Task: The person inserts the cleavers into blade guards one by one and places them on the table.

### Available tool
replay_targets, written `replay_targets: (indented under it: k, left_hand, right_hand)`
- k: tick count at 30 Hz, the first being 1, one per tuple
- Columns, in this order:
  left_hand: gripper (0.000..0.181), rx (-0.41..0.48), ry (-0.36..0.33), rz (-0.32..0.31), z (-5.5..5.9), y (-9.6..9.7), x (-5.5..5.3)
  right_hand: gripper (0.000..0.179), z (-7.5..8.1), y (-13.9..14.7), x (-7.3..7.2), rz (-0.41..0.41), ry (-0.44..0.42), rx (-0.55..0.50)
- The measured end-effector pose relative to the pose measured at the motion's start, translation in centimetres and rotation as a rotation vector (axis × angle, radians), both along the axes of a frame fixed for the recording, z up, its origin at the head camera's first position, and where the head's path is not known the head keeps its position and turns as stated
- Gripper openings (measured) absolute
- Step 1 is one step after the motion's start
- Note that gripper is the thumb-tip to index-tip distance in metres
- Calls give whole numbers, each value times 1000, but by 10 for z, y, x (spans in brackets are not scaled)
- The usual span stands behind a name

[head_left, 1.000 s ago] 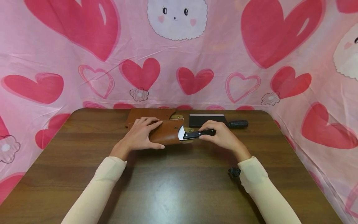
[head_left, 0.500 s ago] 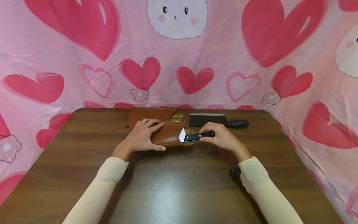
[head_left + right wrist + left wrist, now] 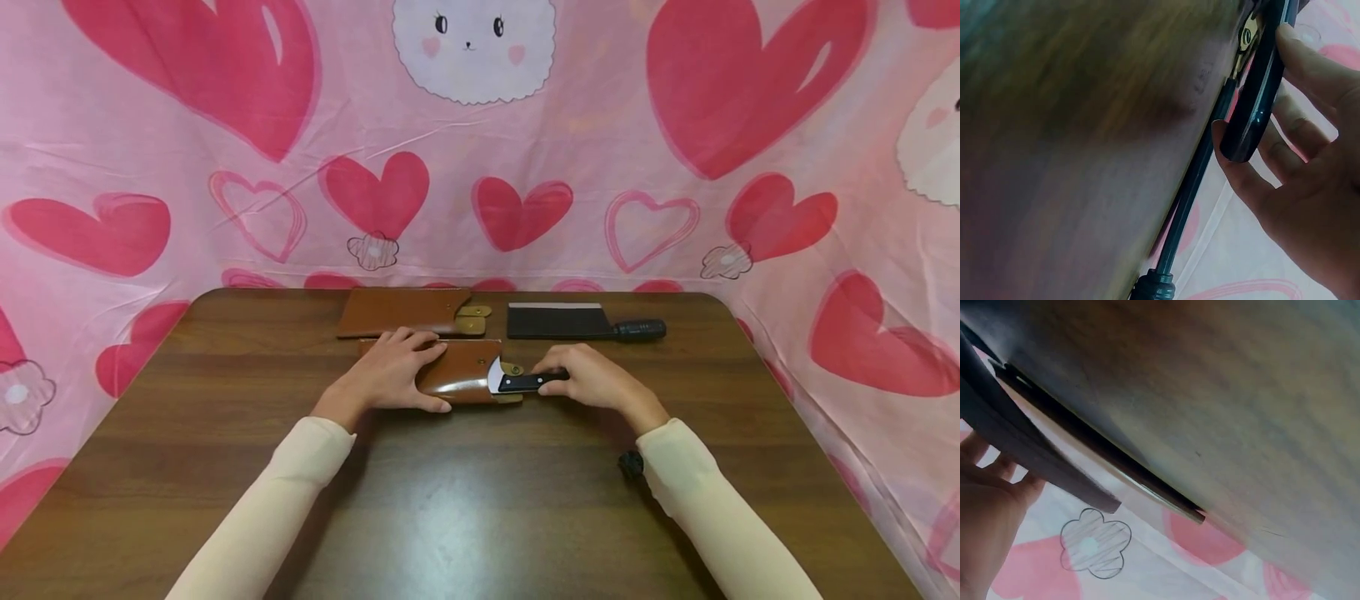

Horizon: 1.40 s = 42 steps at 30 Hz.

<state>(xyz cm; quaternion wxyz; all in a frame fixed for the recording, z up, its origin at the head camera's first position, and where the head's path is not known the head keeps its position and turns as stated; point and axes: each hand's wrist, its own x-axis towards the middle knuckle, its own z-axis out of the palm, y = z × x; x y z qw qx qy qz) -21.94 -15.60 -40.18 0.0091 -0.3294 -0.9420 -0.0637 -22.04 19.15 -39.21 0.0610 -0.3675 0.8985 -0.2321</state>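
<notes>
My left hand point(image 3: 397, 371) grips a brown leather knife sheath point(image 3: 461, 371), thumb along its near edge and fingers over its far edge. In the left wrist view the sheath point(image 3: 1029, 437) stands off the tabletop beside the fingers. From its right-hand mouth comes a knife point(image 3: 522, 382) with a black riveted handle; a strip of bright blade shows and the rest is hidden inside. My right hand point(image 3: 596, 379) pinches the end of that handle, as the right wrist view also shows around the handle point(image 3: 1257, 94). A snap tab point(image 3: 512, 368) hangs loose at the mouth.
Behind lies a second, larger leather sheath point(image 3: 401, 312) with unfastened snap tabs point(image 3: 472, 321). To its right rests a black cleaver point(image 3: 558, 321) with a ridged handle point(image 3: 640, 330). A small black object point(image 3: 631, 464) sits by the right cuff. Heart-patterned cloth point(image 3: 525, 142) surrounds the wooden table point(image 3: 465, 500).
Both hands have brought the sheath and knife toward me and slightly right, uncovering more of the larger sheath and its tabs behind. The knife stays in the sheath at about the same depth.
</notes>
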Motion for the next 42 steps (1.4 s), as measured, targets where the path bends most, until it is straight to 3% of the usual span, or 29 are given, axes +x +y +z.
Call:
replay_targets:
  k: [7,17,27,37,42]
  left_hand:
    - [105,-43,-79,1,-4,2,-4]
    - [106,-77,-152,11,-5,2,-4]
    - [107,-93,-177,12,-4,1,-2]
    - [109,-43,-239,35,-2,-1,1]
    - [100,0,-206,40,1,-6,2]
  right_hand:
    - [27,1,0,-2,3,19,27]
    - [26,1,0,-4,-17,-40,46]
    - [28,0,-1,-5,-24,-83,52]
    - [32,2,4,-4,-15,-100,49]
    - [34,4,12,-4,-33,-110,25]
